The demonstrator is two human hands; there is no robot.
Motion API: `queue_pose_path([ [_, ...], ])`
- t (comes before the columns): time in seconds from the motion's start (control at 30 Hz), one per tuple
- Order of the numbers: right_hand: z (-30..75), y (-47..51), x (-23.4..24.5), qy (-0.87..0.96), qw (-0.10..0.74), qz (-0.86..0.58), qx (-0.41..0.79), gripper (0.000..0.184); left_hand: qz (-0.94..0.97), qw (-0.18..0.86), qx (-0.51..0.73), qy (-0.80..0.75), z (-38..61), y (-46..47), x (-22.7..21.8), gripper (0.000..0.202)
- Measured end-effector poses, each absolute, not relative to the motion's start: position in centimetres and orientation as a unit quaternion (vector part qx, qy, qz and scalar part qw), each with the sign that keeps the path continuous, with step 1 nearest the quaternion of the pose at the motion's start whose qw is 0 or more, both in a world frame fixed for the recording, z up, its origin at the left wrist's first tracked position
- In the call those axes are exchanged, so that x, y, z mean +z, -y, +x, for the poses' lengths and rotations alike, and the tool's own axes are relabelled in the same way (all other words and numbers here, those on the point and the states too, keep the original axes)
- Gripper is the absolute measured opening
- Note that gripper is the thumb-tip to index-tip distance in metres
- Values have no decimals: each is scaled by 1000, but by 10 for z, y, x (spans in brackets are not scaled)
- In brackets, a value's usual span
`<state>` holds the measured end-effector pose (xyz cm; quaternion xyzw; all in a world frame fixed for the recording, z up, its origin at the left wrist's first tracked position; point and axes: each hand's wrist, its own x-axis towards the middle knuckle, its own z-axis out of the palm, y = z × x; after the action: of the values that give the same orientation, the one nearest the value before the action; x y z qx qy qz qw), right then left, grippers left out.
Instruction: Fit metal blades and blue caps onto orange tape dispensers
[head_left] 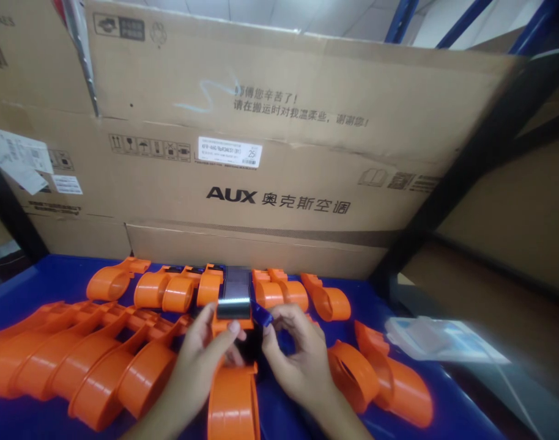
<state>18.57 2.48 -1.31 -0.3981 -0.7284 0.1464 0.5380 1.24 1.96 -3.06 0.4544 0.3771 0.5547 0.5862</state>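
Observation:
In the head view, an orange tape dispenser point(233, 397) sits low in the middle, its round hub towards me. At its far end are a dark plate and a toothed metal blade point(234, 301). My left hand point(210, 342) is closed around the dispenser's neck, thumb on the orange part below the blade. Just right of the blade, my right hand point(298, 348) pinches a small dark blue piece point(262, 314) between thumb and fingers. Whether that piece touches the dispenser, I cannot tell.
Orange dispensers point(96, 379) line the left of the blue tabletop point(463, 403), with a back row point(178, 293) and others point(394, 385) at right. A clear plastic case point(444, 339) lies at the right edge. Behind stands a large cardboard sheet point(279, 165), beside dark frame posts point(444, 183).

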Motion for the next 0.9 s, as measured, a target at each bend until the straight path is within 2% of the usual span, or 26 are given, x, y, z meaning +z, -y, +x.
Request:
queue_pose_path([
  [0.2,182,-25,-14,766,514,-373,105,16,450,584,560,-378,14,-18,-27,28],
  [0.5,183,-25,-13,783,507,-340,117,18,404,584,593,-379,20,-20,-4,44],
  [0.7,184,-23,-8,798,498,-317,122,17,414,578,588,-385,21,-15,-11,42],
  [0.9,188,-25,-5,819,476,-300,113,16,459,585,554,-373,17,-14,-26,28],
])
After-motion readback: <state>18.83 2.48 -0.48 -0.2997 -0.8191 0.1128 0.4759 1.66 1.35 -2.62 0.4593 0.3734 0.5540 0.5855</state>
